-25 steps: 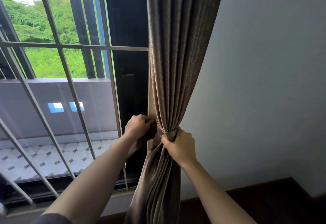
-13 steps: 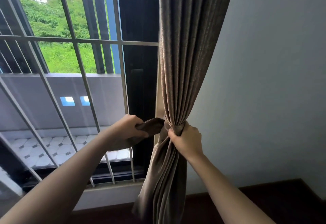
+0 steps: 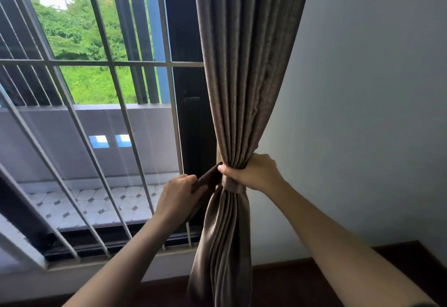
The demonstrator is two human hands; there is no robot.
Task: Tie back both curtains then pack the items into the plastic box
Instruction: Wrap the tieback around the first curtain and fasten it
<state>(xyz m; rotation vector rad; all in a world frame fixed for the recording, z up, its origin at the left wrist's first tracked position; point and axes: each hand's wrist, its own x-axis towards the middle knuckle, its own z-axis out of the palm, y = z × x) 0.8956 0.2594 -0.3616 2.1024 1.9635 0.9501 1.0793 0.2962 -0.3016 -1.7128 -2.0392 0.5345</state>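
We have the brown curtain (image 3: 244, 77) gathered at the window's right edge, against the grey wall (image 3: 362, 113), with a matching tieback (image 3: 233, 186) wrapped round its waist. Our right hand (image 3: 255, 173) clenches the bunched folds just above the tieback. Our left hand (image 3: 177, 196) pinches the tieback's free end, stretched leftward before the window grille (image 3: 72, 63).

The right hand (image 3: 255, 173) has been moved up from the tieback (image 3: 231, 187) to the gathered curtain (image 3: 242, 77) just above it, where the folds are now gripped, and the tieback's loop round the curtain has been uncovered. The left hand (image 3: 177, 194) has been drawn away from the curtain's left edge and lowered, so that the loose end of the tieback is pulled out straight.
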